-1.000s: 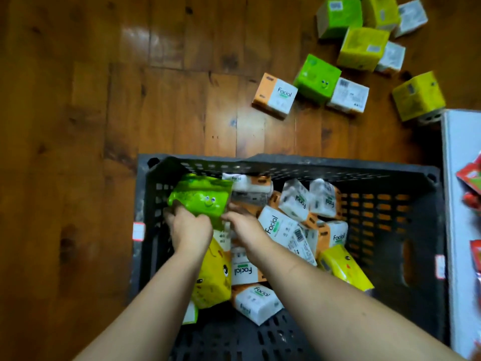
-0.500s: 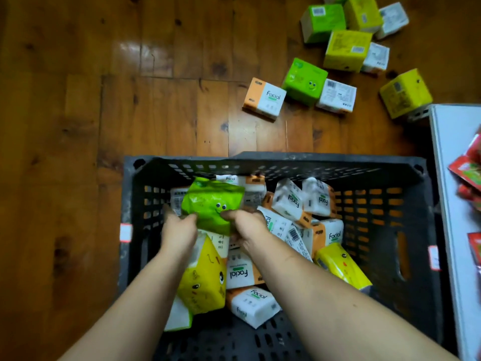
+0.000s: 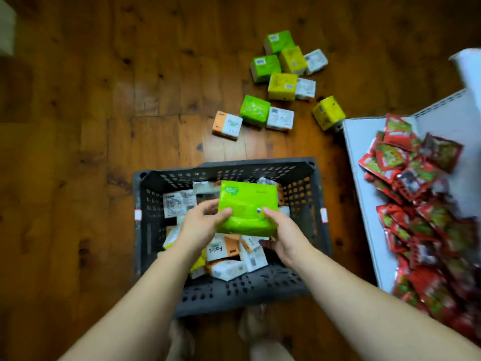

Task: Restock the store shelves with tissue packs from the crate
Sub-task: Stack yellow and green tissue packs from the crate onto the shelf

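We hold a green tissue pack (image 3: 247, 204) above the crate (image 3: 226, 171). Our left hand (image 3: 200, 226) grips one end and our right hand (image 3: 285, 237) curls round the other. More packs (image 3: 223, 250) lie inside the crate, and others (image 3: 282, 86) lie scattered on the floor (image 3: 104, 126) beyond it.

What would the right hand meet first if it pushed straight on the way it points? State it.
The green pack, which the right hand grips at its right end. Beyond it lies the far wall of the crate, but the pack seems lifted above that; depth is unclear.
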`<state>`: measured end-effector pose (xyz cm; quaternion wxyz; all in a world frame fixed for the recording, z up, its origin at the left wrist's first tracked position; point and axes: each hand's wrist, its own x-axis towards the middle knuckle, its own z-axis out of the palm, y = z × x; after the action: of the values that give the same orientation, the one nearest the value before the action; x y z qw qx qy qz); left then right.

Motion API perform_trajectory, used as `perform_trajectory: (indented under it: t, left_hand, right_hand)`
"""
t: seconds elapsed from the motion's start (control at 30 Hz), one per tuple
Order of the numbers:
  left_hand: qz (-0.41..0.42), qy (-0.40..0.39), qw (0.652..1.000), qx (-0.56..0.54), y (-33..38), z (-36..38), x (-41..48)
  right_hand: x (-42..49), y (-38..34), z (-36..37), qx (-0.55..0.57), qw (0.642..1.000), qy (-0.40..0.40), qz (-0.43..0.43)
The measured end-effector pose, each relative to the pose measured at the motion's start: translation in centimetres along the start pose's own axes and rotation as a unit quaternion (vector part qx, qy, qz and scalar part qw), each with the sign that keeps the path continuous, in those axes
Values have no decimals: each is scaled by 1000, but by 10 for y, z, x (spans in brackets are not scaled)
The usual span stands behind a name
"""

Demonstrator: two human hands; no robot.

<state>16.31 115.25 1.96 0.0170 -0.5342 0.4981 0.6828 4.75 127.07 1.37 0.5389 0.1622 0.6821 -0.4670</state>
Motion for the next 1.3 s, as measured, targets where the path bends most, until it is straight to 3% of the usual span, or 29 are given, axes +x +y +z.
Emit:
perform_trajectory:
  t: [0.13, 0.27, 0.4, 0.6, 0.77, 1.0, 1.1, 1.3]
  left_hand:
    - [61, -40, 997, 21, 59, 26, -72]
    - [118, -119, 985, 45, 109, 51, -153]
    - [175, -223, 956, 74, 138, 95, -255]
    - [233, -401, 877, 127, 159, 208, -421]
    - [254, -540, 783, 176, 129, 305, -563]
    - [282, -639, 677, 231, 33, 409, -727]
    - [290, -662, 646, 246, -14, 447, -785]
    - [284, -651, 653, 262, -98, 528, -859]
  right_hand:
    - [-80, -32, -32, 34, 996, 57, -50]
    - [-170, -43, -71, 103, 976, 103, -161]
    - [-295, -28, -120, 169, 919, 220, -280]
    - [-473, 31, -222, 282, 817, 380, -329]
    - [-613, 108, -303, 351, 715, 475, -375]
    - [-749, 245, -380, 402, 622, 554, -379]
    - [-790, 297, -416, 407, 610, 562, -382]
    - [-843, 380, -498, 380, 612, 588, -368]
